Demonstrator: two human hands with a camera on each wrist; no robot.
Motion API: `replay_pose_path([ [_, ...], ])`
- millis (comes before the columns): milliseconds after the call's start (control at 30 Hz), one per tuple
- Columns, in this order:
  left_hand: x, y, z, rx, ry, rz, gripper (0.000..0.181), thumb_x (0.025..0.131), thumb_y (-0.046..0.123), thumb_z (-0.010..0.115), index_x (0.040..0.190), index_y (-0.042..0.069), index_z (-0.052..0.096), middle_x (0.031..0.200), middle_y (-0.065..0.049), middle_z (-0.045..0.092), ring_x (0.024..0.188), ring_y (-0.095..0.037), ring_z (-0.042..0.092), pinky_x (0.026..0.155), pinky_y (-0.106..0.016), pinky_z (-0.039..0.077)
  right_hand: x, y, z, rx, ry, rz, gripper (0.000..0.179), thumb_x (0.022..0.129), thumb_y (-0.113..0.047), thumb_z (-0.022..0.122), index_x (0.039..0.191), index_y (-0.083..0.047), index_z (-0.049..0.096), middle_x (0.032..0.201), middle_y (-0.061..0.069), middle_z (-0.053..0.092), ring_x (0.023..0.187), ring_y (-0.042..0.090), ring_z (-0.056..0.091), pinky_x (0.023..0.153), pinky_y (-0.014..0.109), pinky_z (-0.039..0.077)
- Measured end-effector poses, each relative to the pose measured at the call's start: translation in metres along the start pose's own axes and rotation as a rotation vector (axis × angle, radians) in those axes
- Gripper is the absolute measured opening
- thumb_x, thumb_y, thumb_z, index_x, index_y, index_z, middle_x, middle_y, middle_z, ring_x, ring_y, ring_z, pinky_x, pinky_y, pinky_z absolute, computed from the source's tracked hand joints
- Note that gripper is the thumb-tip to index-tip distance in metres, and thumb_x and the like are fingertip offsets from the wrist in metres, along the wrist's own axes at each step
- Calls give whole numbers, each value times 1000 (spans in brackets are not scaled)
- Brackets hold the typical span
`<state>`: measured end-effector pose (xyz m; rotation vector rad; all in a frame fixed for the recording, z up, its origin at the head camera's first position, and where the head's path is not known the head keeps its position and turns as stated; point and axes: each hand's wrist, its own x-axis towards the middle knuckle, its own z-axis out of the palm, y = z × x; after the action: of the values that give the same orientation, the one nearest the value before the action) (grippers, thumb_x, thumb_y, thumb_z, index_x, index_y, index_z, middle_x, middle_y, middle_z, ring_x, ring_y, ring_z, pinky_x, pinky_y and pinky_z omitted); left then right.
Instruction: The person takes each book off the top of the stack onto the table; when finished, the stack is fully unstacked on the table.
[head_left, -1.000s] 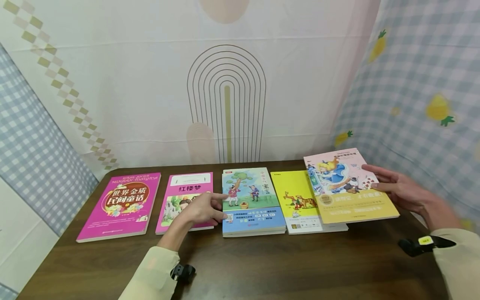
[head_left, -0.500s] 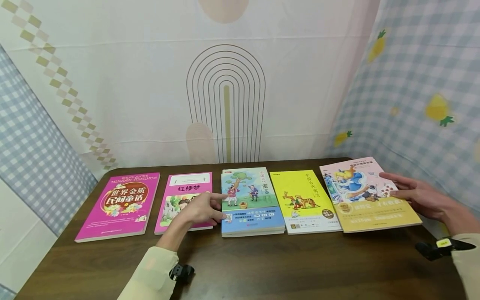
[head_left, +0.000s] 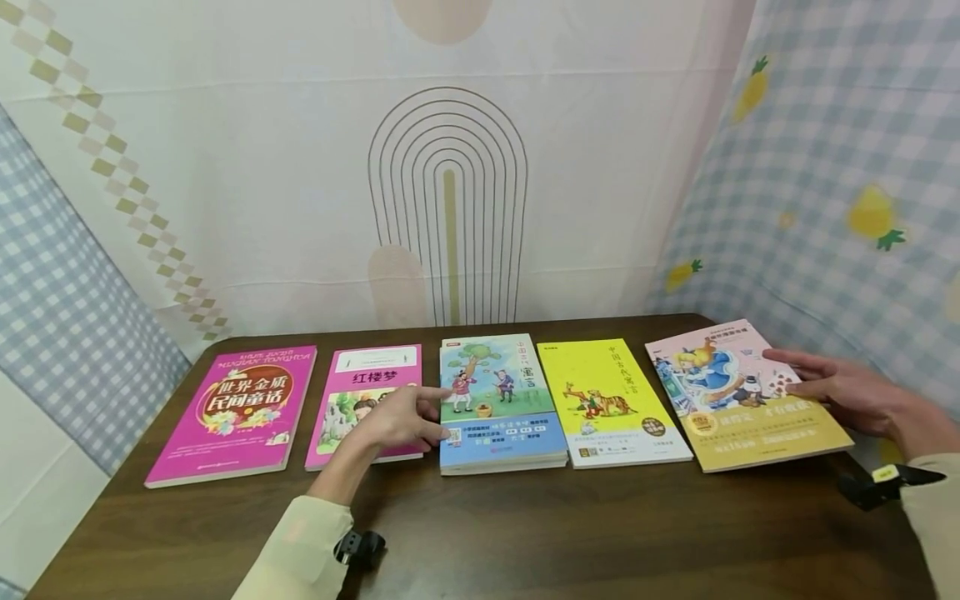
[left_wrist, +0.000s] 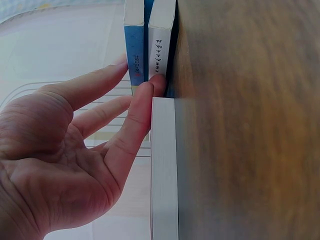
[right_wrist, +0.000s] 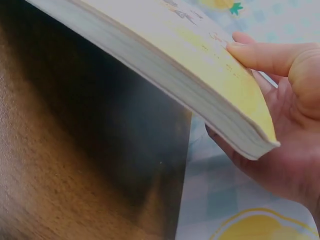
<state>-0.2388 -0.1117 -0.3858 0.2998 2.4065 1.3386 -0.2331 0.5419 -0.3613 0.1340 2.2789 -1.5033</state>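
In the head view my right hand (head_left: 855,396) holds a pink and yellow picture book (head_left: 750,400) by its right edge. The right wrist view shows the thumb on the cover of this book (right_wrist: 215,60) and the fingers beneath, its near edge raised off the table. My left hand (head_left: 401,421) reaches over a pink book (head_left: 371,377), fingertips at the left side of a green and blue book (head_left: 498,425) stacked on another. In the left wrist view the fingers of the left hand (left_wrist: 65,145) are extended to the blue spine (left_wrist: 135,55) and the white spine (left_wrist: 161,50) below.
A magenta book (head_left: 236,417) lies at the far left of the brown table (head_left: 510,533). Between the stack and the held book lies a yellow book (head_left: 607,400). Behind the table hangs a white curtain (head_left: 300,167), with a checked pineapple curtain (head_left: 840,275) at the right.
My right hand has carried the pink and yellow book right and down, off the yellow book it partly covered. The left hand stays at the stack.
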Motion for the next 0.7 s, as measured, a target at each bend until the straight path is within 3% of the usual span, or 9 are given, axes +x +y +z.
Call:
replay_pose_path([
  [167, 0, 0, 1, -1, 5, -6, 66, 90, 2, 81, 152, 9, 58, 104, -16, 66, 77, -23, 69, 67, -35, 65, 4, 6, 2, -31, 8, -1, 73, 108, -19, 60, 167, -43, 23, 121, -36, 51, 109, 5, 67, 92, 40, 61],
  [267, 0, 0, 1, -13, 13, -12, 66, 90, 0, 81, 151, 10, 59, 104, -16, 65, 77, -23, 69, 68, -35, 65, 7, 7, 4, -61, 24, 7, 74, 109, -21, 60, 168, -40, 20, 148, -2, 53, 109, 2, 65, 93, 39, 61],
  [367, 1, 1, 0, -19, 14, -12, 66, 90, 0, 80, 151, 9, 59, 105, -16, 64, 77, -23, 69, 68, -35, 65, 10, 6, 6, -100, 25, 17, 77, 109, -22, 58, 170, -35, 12, 169, 34, 17, 109, 0, 62, 93, 37, 60],
  [433, 1, 1, 0, -21, 14, -11, 66, 90, -1, 80, 151, 9, 59, 106, -17, 65, 78, -23, 69, 68, -35, 65, 11, 4, 8, -137, 27, 24, 79, 110, -21, 56, 171, -31, 8, 170, 39, -2, 111, 2, 60, 92, 36, 59],
  [700, -1, 0, 0, -14, 4, 7, 66, 90, 1, 81, 151, 8, 58, 106, -17, 66, 78, -22, 70, 69, -36, 65, 20, 6, 13, -215, 54, 31, 72, 109, -19, 55, 171, -19, 17, 166, 44, 2, 122, 22, 59, 90, 37, 59],
])
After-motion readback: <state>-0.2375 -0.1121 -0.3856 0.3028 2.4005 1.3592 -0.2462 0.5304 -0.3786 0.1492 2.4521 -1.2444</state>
